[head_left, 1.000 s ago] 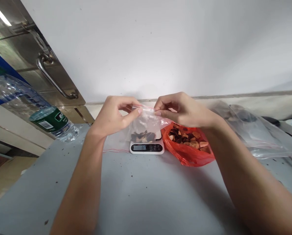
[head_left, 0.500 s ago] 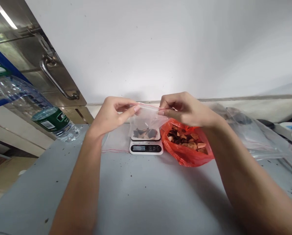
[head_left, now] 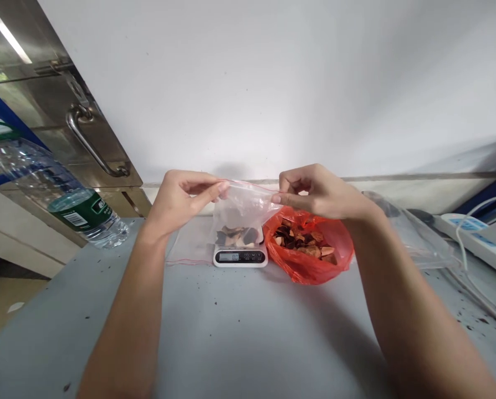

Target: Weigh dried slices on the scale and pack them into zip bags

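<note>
Tabletop: a flat grey surface [head_left: 239, 343] against the white wall, sprinkled with small dark crumbs.
Bottle: a large clear plastic bottle with a green label [head_left: 67, 194], at the far left, well apart from the hands.
Red bag: a thin, crumpled red plastic bag [head_left: 310, 271], its mouth spread around brown and dark dried slices [head_left: 301, 238], just right of the scale.
Held bag: a small clear plastic zip bag with a pinkish-red seal line [head_left: 248, 208], stretched between both hands above the scale; whether its bottom touches the platform, I cannot tell.
Left hand: thumb and forefinger pinched together on the bag's upper left corner [head_left: 185, 199].
Right hand: thumb and fingers clamped on its upper right corner [head_left: 320, 191].
Scale: a white digital scale with a black front panel [head_left: 240, 257].
Bagged slices: a few dark and pale pieces [head_left: 237, 237], at the held bag's bottom.
</note>
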The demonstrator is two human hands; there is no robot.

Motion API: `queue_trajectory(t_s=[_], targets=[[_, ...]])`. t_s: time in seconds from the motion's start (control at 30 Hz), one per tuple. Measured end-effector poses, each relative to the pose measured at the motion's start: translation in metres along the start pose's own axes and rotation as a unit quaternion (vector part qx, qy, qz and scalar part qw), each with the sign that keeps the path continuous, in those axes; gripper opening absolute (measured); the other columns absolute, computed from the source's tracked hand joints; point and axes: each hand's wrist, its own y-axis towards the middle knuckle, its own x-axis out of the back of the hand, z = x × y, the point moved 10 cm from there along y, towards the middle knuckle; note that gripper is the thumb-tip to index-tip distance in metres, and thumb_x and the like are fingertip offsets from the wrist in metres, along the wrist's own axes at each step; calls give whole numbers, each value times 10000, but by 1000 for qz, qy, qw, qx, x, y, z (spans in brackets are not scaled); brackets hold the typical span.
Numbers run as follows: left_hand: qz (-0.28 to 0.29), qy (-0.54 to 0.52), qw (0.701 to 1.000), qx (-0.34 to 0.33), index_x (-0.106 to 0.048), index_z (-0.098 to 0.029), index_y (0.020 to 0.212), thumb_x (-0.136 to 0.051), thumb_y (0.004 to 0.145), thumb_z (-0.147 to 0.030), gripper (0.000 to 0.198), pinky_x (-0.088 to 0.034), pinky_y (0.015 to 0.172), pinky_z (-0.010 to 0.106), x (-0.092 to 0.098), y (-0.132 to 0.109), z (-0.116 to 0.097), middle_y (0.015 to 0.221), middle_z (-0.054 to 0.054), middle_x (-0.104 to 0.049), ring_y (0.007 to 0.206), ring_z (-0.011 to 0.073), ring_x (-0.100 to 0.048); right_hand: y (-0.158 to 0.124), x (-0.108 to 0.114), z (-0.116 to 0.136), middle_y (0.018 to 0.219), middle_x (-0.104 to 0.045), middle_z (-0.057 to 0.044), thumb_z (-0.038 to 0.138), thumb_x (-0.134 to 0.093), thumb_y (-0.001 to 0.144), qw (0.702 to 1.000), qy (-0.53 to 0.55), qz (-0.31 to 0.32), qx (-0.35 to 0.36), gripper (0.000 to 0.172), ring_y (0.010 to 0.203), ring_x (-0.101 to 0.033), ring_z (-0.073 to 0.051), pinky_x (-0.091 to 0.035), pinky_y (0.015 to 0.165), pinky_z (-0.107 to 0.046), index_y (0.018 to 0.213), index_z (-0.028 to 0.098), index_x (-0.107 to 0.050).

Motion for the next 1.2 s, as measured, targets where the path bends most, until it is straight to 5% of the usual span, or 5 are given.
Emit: queue_trajectory(t_s=[0.2, 0.47, 0.6, 0.7, 1.2], targets=[[13, -14, 1000, -15, -849, -288, 756, -818, 786, -257, 53, -607, 681, 271, -14, 1, -15, 810, 1, -832, 749, 179, -755, 4, -24, 5, 835, -731, -24, 349, -762, 788, 996, -37, 70, -47, 189, 720, -618, -156, -486, 663, -287, 884, 200, -695], [30, 9, 999, -7, -829, -224, 860, -820, 817, -348, 132, -621, 761, 305, -32, 1, -19, 876, 34, -826, 791, 192, -758, 11, -45, -7, 674, -671, -4, 221, -626, 815, 988, -63, 99, -98, 104, 581, -541, -140, -429, 579, -291, 772, 181, -712], [164, 37, 982, 81, -780, -234, 1194, -905, 709, -412, 531, -610, 943, 358, -42, -5, 4, 1024, 34, -827, 967, 234, -769, 7, -21, -5, 765, -752, -40, 261, -646, 790, 997, 10, 49, -59, 148, 673, -633, -179, -494, 643, -315, 826, 169, -756], [243, 48, 964, 96, -799, -276, 1097, -787, 828, -375, 287, -603, 879, 315, -50, -12, 12, 1015, -21, -826, 953, 219, -765, 1, -6, -6, 813, -783, -52, 304, -662, 807, 997, 49, 29, -53, 177, 760, -689, -207, -536, 697, -338, 859, 179, -776], [123, 65, 986, 93, -846, -223, 946, -782, 819, -365, 201, -620, 912, 368, -34, -1, 22, 969, 41, -847, 909, 241, -778, -7, 1, -12, 1113, -833, -85, 364, -756, 852, 996, 54, 64, -29, 304, 1030, -758, -249, -594, 871, -370, 1089, 186, -828]])
